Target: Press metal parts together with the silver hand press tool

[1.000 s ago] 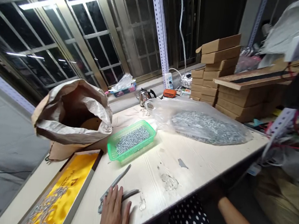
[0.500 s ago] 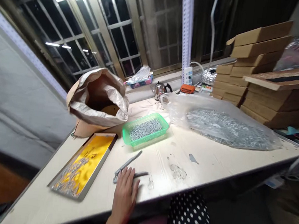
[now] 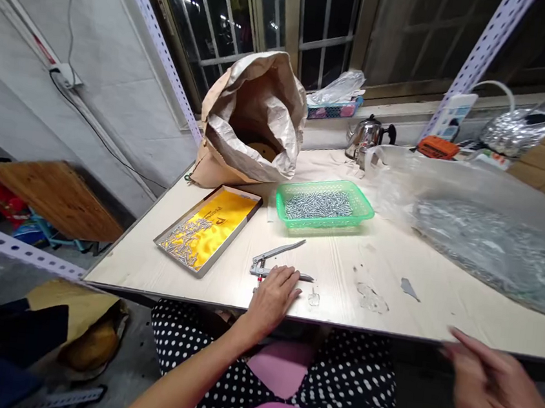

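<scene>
Pliers (image 3: 274, 252): lying on the table (image 3: 339, 256), head to the left, handles to the right, so the long axis goes roughly side to side.
Handles: spread in a V; the upper one slants up and away, the lower one runs nearly level.
Left hand (image 3: 273, 295): draped over the lower handle, fingers close together; can't tell if that grip is actually squeezing.
Right hand (image 3: 491, 389): pretty blurry, lower right, can't make out that grip.
Hidden bits: part of the lower handle's under the fingers; the plastic bag (image 3: 484, 233) gets cut off at the right.
Front edge: just below the left hand.
Room: strip of table between pliers and green basket (image 3: 329, 224); another gap leftward to the tray (image 3: 230, 238).
</scene>
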Tool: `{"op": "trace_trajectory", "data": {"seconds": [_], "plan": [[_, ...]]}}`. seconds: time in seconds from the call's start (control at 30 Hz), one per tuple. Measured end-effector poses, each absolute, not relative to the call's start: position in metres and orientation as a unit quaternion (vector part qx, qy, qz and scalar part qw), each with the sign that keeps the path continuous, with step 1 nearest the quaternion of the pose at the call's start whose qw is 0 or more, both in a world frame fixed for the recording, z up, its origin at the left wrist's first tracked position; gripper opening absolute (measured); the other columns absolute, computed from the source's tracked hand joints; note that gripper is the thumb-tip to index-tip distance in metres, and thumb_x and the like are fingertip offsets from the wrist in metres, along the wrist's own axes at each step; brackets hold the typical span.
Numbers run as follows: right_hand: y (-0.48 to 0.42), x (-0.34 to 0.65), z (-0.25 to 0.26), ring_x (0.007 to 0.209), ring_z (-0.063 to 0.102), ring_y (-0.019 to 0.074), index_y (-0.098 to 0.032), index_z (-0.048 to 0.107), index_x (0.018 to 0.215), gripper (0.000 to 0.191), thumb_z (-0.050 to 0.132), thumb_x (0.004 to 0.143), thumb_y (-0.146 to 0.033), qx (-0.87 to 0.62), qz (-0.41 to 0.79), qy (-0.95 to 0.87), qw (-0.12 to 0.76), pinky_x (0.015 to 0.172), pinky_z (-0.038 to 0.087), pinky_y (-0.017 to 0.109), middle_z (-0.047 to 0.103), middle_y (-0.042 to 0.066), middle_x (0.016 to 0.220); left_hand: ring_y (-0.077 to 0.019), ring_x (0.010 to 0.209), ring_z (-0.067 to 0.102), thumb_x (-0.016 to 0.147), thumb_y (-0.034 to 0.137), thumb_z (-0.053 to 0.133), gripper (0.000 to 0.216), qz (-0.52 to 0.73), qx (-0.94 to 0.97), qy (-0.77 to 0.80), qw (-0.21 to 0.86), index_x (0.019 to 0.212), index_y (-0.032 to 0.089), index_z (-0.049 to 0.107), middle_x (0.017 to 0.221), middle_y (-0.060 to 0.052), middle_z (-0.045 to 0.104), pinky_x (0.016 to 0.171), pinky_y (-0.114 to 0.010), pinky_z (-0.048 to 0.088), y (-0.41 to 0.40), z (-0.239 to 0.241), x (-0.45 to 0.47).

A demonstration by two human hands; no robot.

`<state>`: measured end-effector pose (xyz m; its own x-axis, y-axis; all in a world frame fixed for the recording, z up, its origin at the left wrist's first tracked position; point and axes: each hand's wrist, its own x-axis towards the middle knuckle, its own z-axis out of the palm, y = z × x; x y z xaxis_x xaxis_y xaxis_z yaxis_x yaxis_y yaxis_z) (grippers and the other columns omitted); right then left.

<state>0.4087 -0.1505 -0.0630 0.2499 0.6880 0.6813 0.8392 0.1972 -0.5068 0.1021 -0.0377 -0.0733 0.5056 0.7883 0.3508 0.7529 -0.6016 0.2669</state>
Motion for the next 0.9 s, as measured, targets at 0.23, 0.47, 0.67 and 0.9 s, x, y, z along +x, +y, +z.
{"op": "trace_trajectory", "data": {"seconds": [0.23,0.47,0.67,0.9], "plan": [[-0.019,0.305,-0.005,0.1,0.061,0.0223,-0.021,0.06,0.126,0.033,0.044,0.098,-0.015,-0.382,-0.033,-0.874,0.299,0.084,0.051,0.037,0.068,0.009,0.113,-0.0241,0.117,0.059,0.095,0.021,0.054,0.03,0.234,0.862,0.449,0.037,0.125,0.014,0.057,0.122,-0.011,0.064,0.11,-0.044,0.044,-0.042,-0.073,0.105],[0.051,0.251,-0.053,0.105,0.055,0.0246,-0.018,0.062,0.122,0.028,0.052,0.095,-0.015,-0.357,-0.059,-0.925,0.112,0.086,0.044,0.037,0.066,0.009,0.116,-0.0259,0.119,0.058,0.097,0.025,0.051,0.032,0.256,0.859,0.442,0.017,0.126,0.013,0.056,0.123,-0.012,0.065,0.109,-0.044,0.045,-0.048,-0.078,0.105],[0.071,0.255,-0.081,0.092,0.049,0.0233,-0.018,0.068,0.112,0.023,0.052,0.097,-0.024,-0.389,-0.014,-0.901,0.193,0.081,0.041,0.033,0.063,0.009,0.098,-0.0227,0.109,0.062,0.098,0.028,0.049,0.026,0.255,0.855,0.447,0.064,0.118,0.014,0.059,0.111,-0.01,0.067,0.108,-0.042,0.045,-0.052,-0.068,0.105],[0.075,0.26,-0.082,0.092,0.046,0.0237,-0.017,0.069,0.108,0.024,0.05,0.099,-0.027,-0.379,0.015,-0.896,0.229,0.083,0.041,0.034,0.061,0.009,0.095,-0.0271,0.122,0.056,0.096,0.031,0.054,0.032,0.276,0.844,0.455,0.065,0.12,0.011,0.059,0.123,-0.013,0.064,0.11,-0.044,0.045,-0.063,-0.065,0.105]]}}
